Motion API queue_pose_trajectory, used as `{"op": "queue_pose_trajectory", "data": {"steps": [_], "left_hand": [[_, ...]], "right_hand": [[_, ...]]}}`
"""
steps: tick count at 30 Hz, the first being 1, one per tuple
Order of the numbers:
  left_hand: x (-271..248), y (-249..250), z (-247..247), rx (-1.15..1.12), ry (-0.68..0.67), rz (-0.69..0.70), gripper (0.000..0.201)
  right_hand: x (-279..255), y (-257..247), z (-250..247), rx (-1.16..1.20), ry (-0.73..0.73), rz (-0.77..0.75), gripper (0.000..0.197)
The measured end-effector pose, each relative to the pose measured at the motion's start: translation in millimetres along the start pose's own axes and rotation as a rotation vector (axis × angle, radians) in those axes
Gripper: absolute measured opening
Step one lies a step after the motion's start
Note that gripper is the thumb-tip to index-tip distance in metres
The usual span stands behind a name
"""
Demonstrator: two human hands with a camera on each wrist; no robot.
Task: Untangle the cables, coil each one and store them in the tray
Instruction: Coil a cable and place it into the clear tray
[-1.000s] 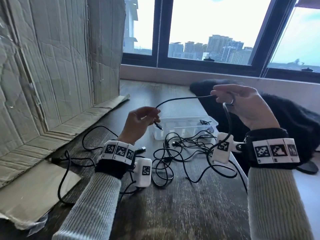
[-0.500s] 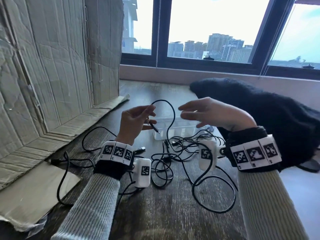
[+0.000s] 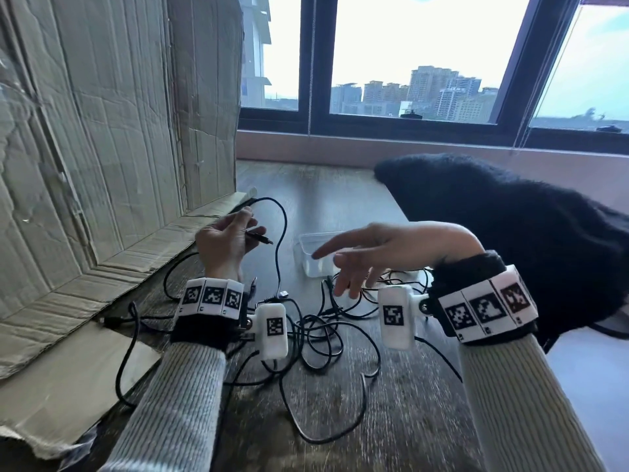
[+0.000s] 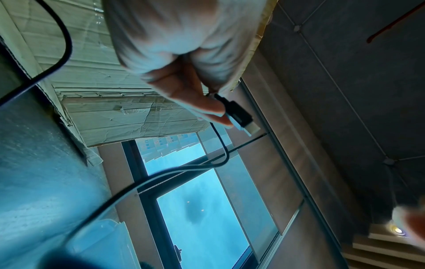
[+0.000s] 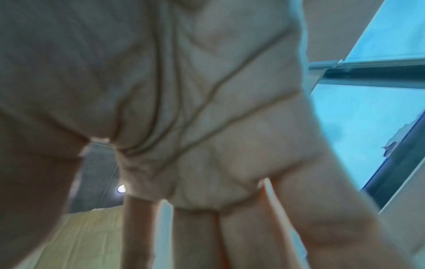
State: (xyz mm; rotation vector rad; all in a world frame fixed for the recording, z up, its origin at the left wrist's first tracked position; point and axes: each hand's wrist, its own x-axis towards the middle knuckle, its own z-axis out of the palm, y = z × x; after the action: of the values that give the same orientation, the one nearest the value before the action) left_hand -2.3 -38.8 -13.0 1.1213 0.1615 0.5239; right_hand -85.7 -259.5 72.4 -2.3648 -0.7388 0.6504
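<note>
- Cables [image 3: 316, 338] lie tangled on the bench [image 3: 401, 420], just on our side of the clear tray [image 3: 308, 248].
- We pinch the plug end of one black cable [image 3: 284, 229] in our left hand [image 3: 223, 245], raised to the left of the tray; its plug [image 4: 239, 113] sticks out past the fingertips, and the cord loops up and drops to the tangle.
- Our right hand [image 3: 381, 253] hovers above the tray's near edge, fingers spread and straight, holding nothing.
- Creased cardboard [image 3: 102, 165] stands left of the tray; a dark fuzzy cloth [image 3: 510, 233] lies to its right.
</note>
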Motion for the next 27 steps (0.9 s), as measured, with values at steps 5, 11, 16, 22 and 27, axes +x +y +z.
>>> {"op": "queue_pose_trajectory", "data": {"steps": [5, 11, 16, 22, 27], "left_hand": [[1, -1, 3, -0.028, 0.011, -0.014, 0.009], [4, -2, 2, -0.083, 0.037, -0.012, 0.014], [16, -2, -6, -0.142, 0.086, -0.092, 0.023], [24, 2, -16, -0.451, -0.047, -0.211, 0.026], [15, 7, -9, -0.713, -0.256, -0.241, 0.032]], "right_hand": [[27, -14, 28, -0.132, -0.161, -0.013, 0.042], [44, -8, 33, -0.272, -0.088, 0.043, 0.039], [20, 21, -1, -0.295, 0.25, 0.155, 0.027], [-3, 72, -32, -0.125, 0.478, 0.244, 0.029], [-11, 89, -34, -0.004, 0.48, 0.247, 0.04]]}}
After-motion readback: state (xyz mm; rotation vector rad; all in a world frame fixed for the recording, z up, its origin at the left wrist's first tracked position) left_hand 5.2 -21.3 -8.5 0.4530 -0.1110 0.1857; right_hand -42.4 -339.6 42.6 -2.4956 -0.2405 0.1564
